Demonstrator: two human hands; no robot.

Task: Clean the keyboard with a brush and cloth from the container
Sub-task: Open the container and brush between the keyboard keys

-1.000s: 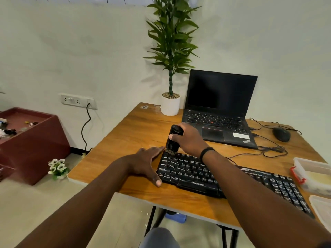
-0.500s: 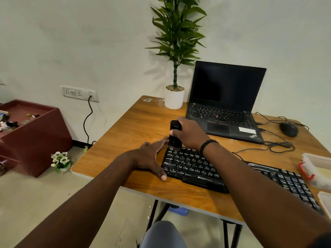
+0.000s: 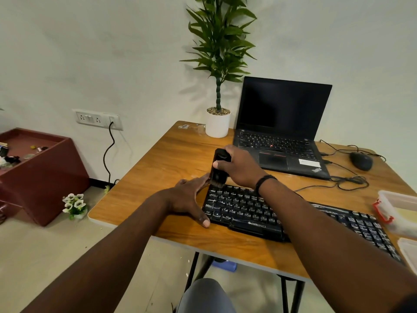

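The brushing step is in hand: the right hand (image 3: 240, 166) is wrapped around a black brush (image 3: 219, 167), held upright with its bristles down on the top-left corner of the keyboard (image 3: 259, 211), which lies across the front of the wooden counter (image 3: 171, 159). The left hand (image 3: 187, 197) lies flat and relaxed, fingers straight, against the keyboard's left end, thumb along the front corner — bracing it, I judge, so it does not slide under the strokes. The container (image 3: 397, 211) sits at the counter's right edge with something pale inside, perhaps the cloth, though that cannot be told for sure. Only the far corner is under the bristles, so most of the keys look yet to be covered; the next move calls for drawing the brush along the rows toward the right while the bracing hand keeps the board from shifting, and the wiping looks still to come. Compared with a second ago, the brush has crept slightly toward the keyboard's back edge and stands a little straighter — the left hand has kept its place at the end of the board, and the view has tilted upward somewhat.
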